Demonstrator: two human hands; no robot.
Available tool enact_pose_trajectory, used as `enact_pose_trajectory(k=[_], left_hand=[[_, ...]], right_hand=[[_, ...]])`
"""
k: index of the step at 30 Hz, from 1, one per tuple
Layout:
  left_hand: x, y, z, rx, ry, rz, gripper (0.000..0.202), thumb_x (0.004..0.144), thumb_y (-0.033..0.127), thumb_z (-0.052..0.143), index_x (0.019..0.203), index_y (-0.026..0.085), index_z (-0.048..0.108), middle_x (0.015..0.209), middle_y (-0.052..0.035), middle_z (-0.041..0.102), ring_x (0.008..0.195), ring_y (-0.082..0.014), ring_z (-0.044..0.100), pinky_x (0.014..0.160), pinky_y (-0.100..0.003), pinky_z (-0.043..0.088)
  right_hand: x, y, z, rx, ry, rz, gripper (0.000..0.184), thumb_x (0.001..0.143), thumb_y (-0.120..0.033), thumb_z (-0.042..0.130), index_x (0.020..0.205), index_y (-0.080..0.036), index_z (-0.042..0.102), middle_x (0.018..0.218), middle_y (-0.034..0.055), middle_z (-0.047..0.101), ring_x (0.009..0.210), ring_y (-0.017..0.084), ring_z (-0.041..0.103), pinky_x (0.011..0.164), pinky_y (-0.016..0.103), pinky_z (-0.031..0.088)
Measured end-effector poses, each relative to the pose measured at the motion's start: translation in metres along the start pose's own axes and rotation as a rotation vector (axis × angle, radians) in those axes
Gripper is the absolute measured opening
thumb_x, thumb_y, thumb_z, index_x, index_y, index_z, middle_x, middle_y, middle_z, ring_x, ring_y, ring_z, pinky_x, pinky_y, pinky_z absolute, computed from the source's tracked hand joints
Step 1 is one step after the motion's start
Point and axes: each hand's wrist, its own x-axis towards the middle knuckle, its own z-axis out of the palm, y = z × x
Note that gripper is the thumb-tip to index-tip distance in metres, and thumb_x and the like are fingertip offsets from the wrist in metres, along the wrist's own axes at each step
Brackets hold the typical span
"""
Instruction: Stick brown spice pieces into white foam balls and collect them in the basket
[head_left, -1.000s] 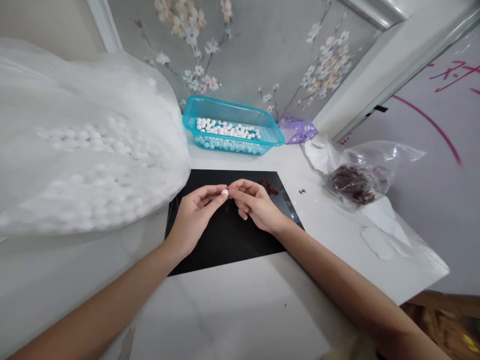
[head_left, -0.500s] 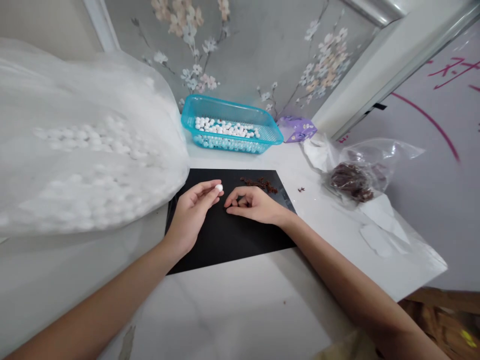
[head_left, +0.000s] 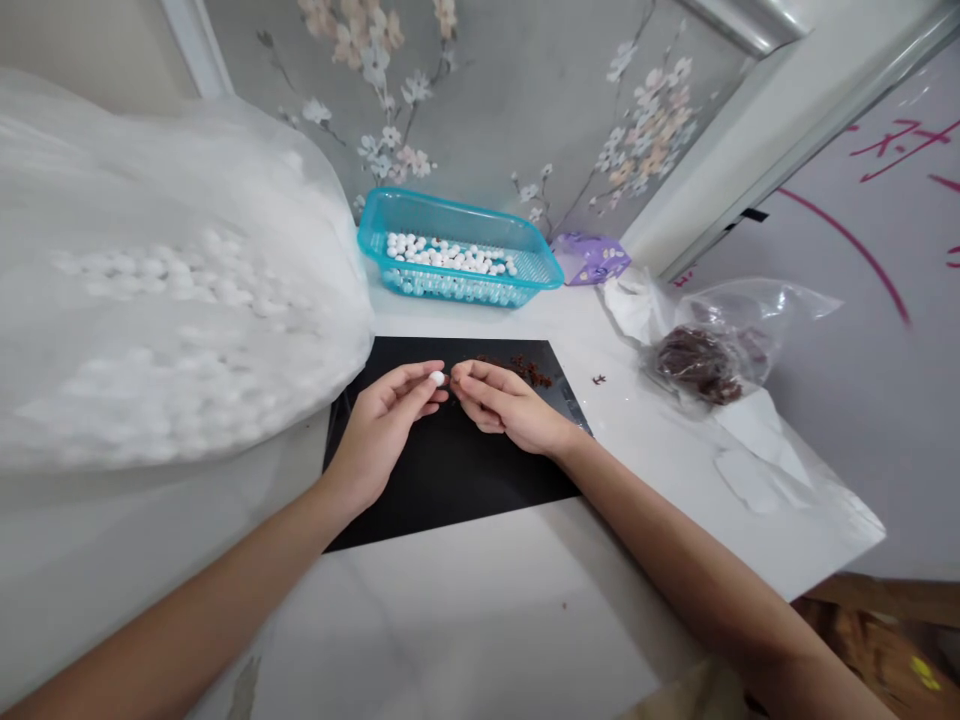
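A small white ball (head_left: 437, 379) is pinched between the thumb and fingers of my left hand (head_left: 381, 425). Just to its right, my right hand (head_left: 514, 405) has thumb and fingertips pressed together, close to the ball; whatever they hold is too small to make out. Both hands are over a black mat (head_left: 450, 485). A loose pile of small reddish-brown pieces (head_left: 532, 372) lies on the mat's far right part, partly hidden behind my right hand.
Behind the mat stands a blue plastic basket (head_left: 461, 272) with many white balls. A big translucent bag (head_left: 187, 300) of white balls fills the left. On the right are a purple packet (head_left: 590, 258), a clear bag with brown material (head_left: 697, 362) and one stray brown piece (head_left: 598, 379).
My right hand's fingers have closed into a pinch and come up to the white ball. My left hand keeps its hold, almost still. The view has shifted slightly.
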Motion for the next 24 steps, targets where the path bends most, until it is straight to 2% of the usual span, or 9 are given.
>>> enact_pose_trajectory(k=[9, 24], left_hand=[[-0.0005, -0.0013, -0.0007, 0.046, -0.025, 0.038, 0.028, 0.076, 0.035, 0.064, 0.100, 0.021, 0.066, 0.103, -0.0036, 0.068, 0.093, -0.0166, 0.062, 0.090, -0.032, 0.047], [-0.0010, -0.0025, -0.0012, 0.026, -0.022, 0.032, 0.028, 0.073, 0.033, 0.067, 0.099, 0.021, 0.069, 0.103, -0.0034, 0.070, 0.093, -0.0160, 0.063, 0.091, -0.030, 0.047]], right_hand=[[0.0013, 0.0029, 0.0025, 0.031, 0.012, -0.001, 0.021, 0.084, -0.039, 0.053, 0.086, -0.019, 0.046, 0.057, -0.0087, 0.026, 0.043, 0.003, 0.020, 0.038, 0.017, 0.011], [0.0031, 0.0029, 0.0042, -0.020, 0.045, 0.007, 0.023, 0.084, -0.040, 0.053, 0.083, -0.018, 0.046, 0.058, -0.0088, 0.026, 0.042, 0.002, 0.020, 0.038, 0.018, 0.012]])
